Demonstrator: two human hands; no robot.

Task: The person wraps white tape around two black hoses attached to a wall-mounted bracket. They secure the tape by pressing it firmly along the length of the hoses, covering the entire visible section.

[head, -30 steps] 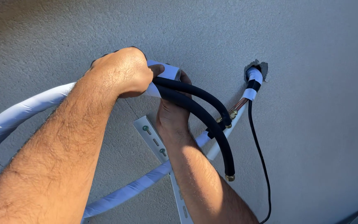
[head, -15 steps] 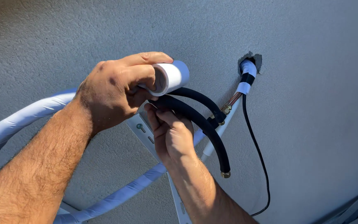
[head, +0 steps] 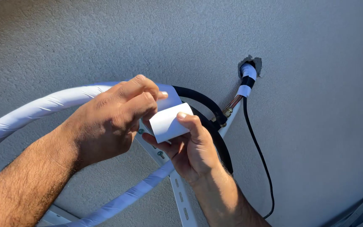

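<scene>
White tape roll (head: pixel 171 122) pinched between left hand (head: pixel 110 117), right hand (head: pixel 194 147)

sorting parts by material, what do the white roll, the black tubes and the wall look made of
White roll: likely matte vinyl or plastic wrapping tape, smooth and opaque, held by both hands.
Black tubes: apparently foam rubber insulation, dull and thick-walled; bare copper-coloured pipe shows past their ends.
Wall: looks like rough plaster or render, grainy and pale grey.

No packages, labels, signs or screens here, just a plain white tape roll (head: pixel 171 122) dead center.
</scene>
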